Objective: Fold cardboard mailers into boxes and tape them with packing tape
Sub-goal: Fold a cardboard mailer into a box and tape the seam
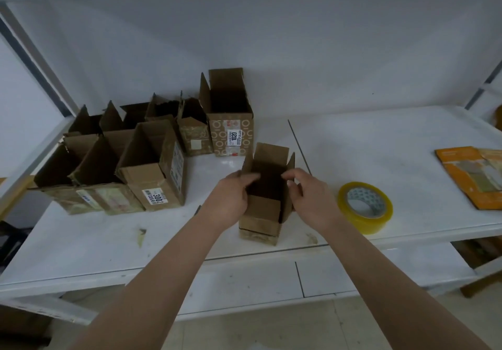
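Head view | left hand [231, 194], right hand [309, 194] grip small box [264, 213] flaps, arms extended

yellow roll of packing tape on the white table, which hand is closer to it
Right. The right hand holds the small open cardboard box's right side, just left of the yellow roll of packing tape; the left hand grips the box's far side.

Both bare forearms reach forward side by side. The left hand [232, 196] and right hand [308, 190] face each other, fingers curled, pinching opposite top edges of 1 box [262, 222].
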The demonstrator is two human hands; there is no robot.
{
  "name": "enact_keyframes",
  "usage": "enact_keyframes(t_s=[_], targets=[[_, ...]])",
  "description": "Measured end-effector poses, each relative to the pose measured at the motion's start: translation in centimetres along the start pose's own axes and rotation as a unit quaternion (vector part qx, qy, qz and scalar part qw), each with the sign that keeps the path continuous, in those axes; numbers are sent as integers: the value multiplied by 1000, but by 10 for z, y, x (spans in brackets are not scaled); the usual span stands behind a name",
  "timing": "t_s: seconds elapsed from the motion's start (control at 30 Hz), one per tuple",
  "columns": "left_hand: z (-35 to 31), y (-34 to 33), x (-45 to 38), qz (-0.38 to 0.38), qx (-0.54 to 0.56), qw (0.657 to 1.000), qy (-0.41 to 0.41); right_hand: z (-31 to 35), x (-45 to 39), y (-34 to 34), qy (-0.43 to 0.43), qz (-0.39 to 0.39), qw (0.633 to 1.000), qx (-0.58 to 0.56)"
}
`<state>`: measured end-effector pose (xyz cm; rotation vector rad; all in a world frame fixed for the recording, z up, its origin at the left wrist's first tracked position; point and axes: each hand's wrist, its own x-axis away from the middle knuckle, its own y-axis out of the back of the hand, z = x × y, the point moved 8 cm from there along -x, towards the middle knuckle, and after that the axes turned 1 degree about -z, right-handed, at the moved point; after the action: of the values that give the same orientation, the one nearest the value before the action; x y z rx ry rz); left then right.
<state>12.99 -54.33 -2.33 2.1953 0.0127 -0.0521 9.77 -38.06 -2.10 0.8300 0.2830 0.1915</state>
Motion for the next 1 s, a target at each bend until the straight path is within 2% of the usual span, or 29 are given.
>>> enact_keyframes(t_s=[0.07,0.13,0.27,0.4,0.57,0.63,0.77,1.0], targets=[[4,-9,2,52,-35,998,20,2,-2,-2,8,-7,1000,6],[6,-8,4,71,-90,993,25,2,-4,-5,8,-6,1000,1],[0,-4,10,92,-140,985,-32,-4,-6,-4,-11,3,1000,-9],[-5,7,12,2,-93,993,-74,-3,-5,-3,-17,39,999,-16],[-8,11,7,-83,-59,994,-33,11,2,-8,37,127,989,61],[-13,10,3,-100,-56,993,-26,14,1,-11,59,117,985,111],[-18,6,-3,-115,-62,991,-24,12,-4,-3,59,27,987,150],[5,26,2,-121,-46,992,-7,27,-21,-20,90,35,990,103]])
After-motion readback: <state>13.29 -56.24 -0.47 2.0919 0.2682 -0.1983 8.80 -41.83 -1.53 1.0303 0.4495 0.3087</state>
